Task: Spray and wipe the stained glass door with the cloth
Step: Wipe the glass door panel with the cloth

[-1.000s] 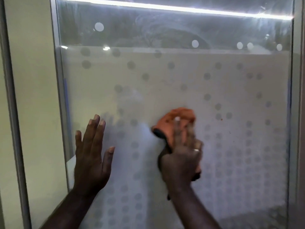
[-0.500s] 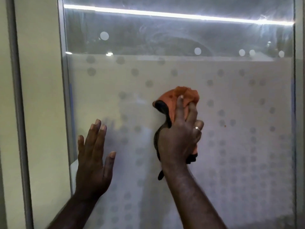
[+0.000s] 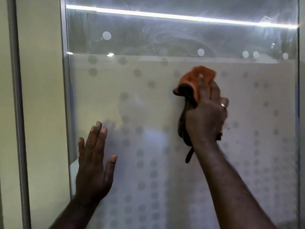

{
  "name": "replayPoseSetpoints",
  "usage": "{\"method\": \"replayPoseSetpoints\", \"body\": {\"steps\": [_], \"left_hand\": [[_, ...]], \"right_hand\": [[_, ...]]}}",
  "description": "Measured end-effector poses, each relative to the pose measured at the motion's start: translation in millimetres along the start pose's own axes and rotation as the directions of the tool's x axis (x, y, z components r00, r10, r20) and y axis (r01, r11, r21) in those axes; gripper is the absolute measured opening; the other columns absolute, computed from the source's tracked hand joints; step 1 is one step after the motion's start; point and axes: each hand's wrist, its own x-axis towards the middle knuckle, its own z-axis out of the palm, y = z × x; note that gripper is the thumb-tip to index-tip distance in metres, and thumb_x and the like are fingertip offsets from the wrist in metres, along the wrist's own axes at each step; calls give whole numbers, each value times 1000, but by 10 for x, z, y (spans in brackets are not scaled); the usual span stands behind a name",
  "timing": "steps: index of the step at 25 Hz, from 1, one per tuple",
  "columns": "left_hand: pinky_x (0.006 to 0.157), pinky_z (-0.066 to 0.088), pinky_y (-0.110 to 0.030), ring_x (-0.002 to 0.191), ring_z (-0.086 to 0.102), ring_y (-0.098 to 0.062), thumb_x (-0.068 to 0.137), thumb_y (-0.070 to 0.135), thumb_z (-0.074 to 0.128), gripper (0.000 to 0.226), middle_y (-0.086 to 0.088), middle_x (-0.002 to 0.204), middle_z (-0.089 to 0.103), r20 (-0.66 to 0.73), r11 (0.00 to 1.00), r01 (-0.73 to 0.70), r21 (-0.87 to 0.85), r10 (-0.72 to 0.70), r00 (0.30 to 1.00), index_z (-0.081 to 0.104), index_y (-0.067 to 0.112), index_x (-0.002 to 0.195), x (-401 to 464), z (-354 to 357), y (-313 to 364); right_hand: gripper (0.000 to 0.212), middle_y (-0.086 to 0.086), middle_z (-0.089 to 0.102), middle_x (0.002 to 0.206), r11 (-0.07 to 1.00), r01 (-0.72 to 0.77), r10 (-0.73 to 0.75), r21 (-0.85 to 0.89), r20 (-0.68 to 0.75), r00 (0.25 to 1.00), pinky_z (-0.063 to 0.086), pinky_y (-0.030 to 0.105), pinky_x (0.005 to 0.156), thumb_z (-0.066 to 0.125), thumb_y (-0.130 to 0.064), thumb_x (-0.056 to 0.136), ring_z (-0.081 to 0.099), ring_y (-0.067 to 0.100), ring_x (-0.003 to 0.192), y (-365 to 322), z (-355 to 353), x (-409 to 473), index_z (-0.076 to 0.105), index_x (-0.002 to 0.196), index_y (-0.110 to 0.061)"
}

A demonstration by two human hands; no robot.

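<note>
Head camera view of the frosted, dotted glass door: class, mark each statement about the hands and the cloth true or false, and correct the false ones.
1. The right hand presses a crumpled orange cloth against the frosted, dotted glass door. True.
2. The left hand holds a spray bottle. False: it is empty, fingers spread flat towards the glass.
3. The cloth lies below the left hand. False: it is higher and to the right.
4. A thin ring shows on a finger of the right hand. True.
5. Small brownish specks show on the glass right of the right hand. True.
</note>
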Motion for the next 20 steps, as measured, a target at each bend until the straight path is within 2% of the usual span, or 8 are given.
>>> {"method": "replayPoseSetpoints", "body": {"steps": [3, 4, 6, 8, 10, 12, 15, 20], "left_hand": [[126, 3, -38, 153, 15, -19, 105, 40, 26, 58, -1, 164, 19, 17, 1000, 2, 1, -2, 1000, 11, 24, 158, -8, -3, -2], [126, 3, -38, 153, 15, -19, 105, 40, 26, 58, 1, 165, 16, 19, 1000, -3, -1, 3, 1000, 11, 24, 158, -12, -1, -8], [126, 3, -38, 153, 15, -18, 105, 41, 25, 57, 7, 167, 11, 16, 1000, -15, -5, 15, 1000, 11, 25, 158, -10, 4, -14], [126, 2, -36, 154, 12, -14, 105, 44, 24, 58, 12, 166, 8, 9, 1000, -16, 8, 16, 1000, 10, 26, 158, 2, 10, -10], [125, 0, -33, 153, 11, -11, 104, 46, 23, 58, 14, 166, 7, 1, 1000, -10, 9, 10, 1000, 11, 28, 158, 13, 18, 4], [125, 0, -33, 153, 11, -11, 104, 47, 23, 58, 13, 166, 8, 0, 1000, -11, 12, 11, 1000, 11, 26, 158, 11, 18, -5], [125, 1, -35, 154, 12, -14, 104, 46, 24, 60, 9, 167, 9, 4, 1000, -23, 19, 23, 1000, 12, 23, 158, -10, 24, -23], [125, 1, -39, 154, 11, -15, 104, 45, 24, 60, 9, 167, 8, 14, 999, -38, 35, 37, 999, 11, 23, 158, -9, 15, -21]], "right_hand": [[83, 0, 32, 155, 984, -177, 176, 27, 6, 984, 38, 40, 87, 55, -1, 74, 43, 37, 104, -57, 38, -340, 33, 148, -34], [86, 1, 32, 156, 990, -136, 135, 32, 26, 990, 37, 39, 84, 55, -1, 72, 44, 36, 100, -219, 76, -462, 33, 148, -33], [86, 5, 29, 157, 995, 80, -85, 66, 76, 993, 39, 39, 80, 60, -7, 71, 47, 34, 95, -607, 167, -659, 31, 149, -29], [79, 7, 23, 158, 949, 293, -308, 120, 133, 942, 41, 41, 83, 61, -32, 79, 46, 32, 103, -904, 226, -743, 28, 150, -26], [74, 8, 25, 157, 916, 381, -397, 123, 154, 905, 39, 43, 84, 50, -56, 86, 45, 34, 111, -986, 250, -641, 29, 149, -25], [69, 7, 30, 156, 897, 441, -443, 42, 121, 888, 40, 43, 83, 53, -55, 88, 46, 34, 110, -902, 262, -479, 32, 148, -27], [66, 3, 33, 156, 923, 384, -382, -26, 60, 922, 39, 41, 80, 62, -44, 88, 46, 35, 106, -666, 253, -161, 34, 147, -33], [58, 1, 34, 154, 993, 87, -88, -77, -9, 996, 42, 44, 85, 44, -53, 94, 45, 40, 112, 49, 97, 395, 32, 148, -35]]}}
